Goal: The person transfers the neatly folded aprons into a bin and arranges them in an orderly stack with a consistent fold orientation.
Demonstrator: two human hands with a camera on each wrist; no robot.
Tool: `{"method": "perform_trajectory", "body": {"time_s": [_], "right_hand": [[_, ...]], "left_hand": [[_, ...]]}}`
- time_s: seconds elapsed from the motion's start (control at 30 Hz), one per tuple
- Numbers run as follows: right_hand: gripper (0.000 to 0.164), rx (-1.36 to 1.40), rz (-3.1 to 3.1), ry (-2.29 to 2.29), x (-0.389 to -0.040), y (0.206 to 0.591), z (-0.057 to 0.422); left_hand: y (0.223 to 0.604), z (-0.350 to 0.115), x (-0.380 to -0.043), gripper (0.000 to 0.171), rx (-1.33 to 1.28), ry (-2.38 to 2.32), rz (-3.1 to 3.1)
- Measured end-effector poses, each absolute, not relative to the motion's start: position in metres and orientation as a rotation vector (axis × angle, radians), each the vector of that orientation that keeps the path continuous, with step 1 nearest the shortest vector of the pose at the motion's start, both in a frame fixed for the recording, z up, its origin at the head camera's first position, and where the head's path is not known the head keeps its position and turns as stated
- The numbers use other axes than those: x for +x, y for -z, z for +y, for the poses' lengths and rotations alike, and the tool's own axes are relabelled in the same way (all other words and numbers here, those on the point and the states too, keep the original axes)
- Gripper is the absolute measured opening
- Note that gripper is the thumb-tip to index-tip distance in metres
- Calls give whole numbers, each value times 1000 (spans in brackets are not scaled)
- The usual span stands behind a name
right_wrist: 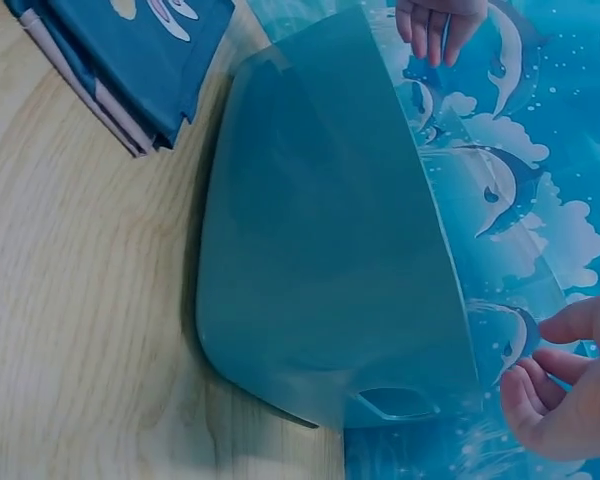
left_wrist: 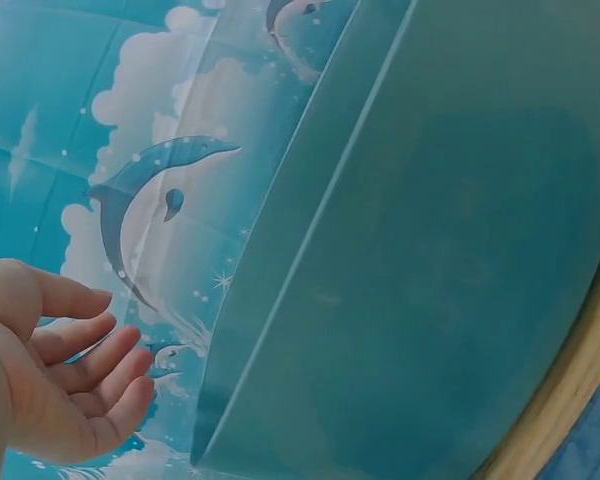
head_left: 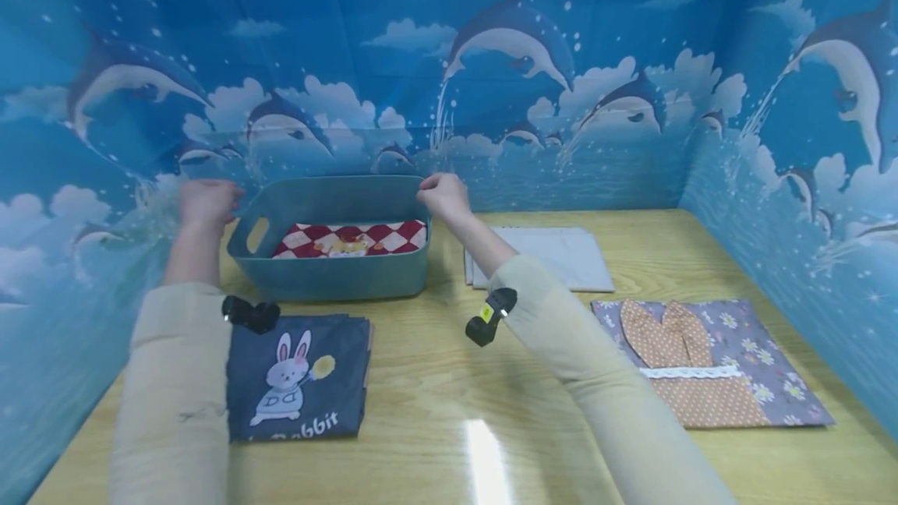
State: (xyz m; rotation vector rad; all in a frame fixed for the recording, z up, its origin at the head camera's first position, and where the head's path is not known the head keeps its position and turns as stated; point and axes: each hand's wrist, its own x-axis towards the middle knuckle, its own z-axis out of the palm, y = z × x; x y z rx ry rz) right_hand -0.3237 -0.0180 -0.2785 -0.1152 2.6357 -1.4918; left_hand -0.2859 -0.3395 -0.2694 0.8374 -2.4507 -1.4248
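A blue-green plastic basket (head_left: 337,279) with an oval handle hole stands near the back of the table. Inside it lies a folded red-and-white checked cloth (head_left: 403,236) with a cartoon print. My left hand (head_left: 208,201) is raised just left of the basket, its fingers (left_wrist: 100,370) relaxed and holding nothing. At the basket's right back corner, my right hand (head_left: 445,195) hovers close to the rim. In the right wrist view its thumb and fingers (right_wrist: 548,385) are loosely bent with nothing between them, apart from the basket wall.
A folded dark-blue cloth (head_left: 302,380) with a white rabbit lies in front of the basket. To the right are a folded white cloth (head_left: 561,256) and a grey floral cloth (head_left: 765,357) with a dotted bow. Dolphin-print curtains (head_left: 393,37) border the wooden table (head_left: 435,380).
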Motion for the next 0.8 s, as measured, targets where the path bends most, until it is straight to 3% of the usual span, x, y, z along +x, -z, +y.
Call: {"method": "perform_trajectory", "body": {"time_s": [0.17,0.5,0.8], "right_hand": [[29,-308,2747,1332,-321,284,-18],[35,-682,2973,975,-316,293,-10],[41,-841,3131,643,-311,296,-3]], "left_hand": [[264,-323,-269,31,739,1160,-2638],[261,-302,-257,39,417,621,-2896],[268,-289,-255,53,257,406,-2943]]}}
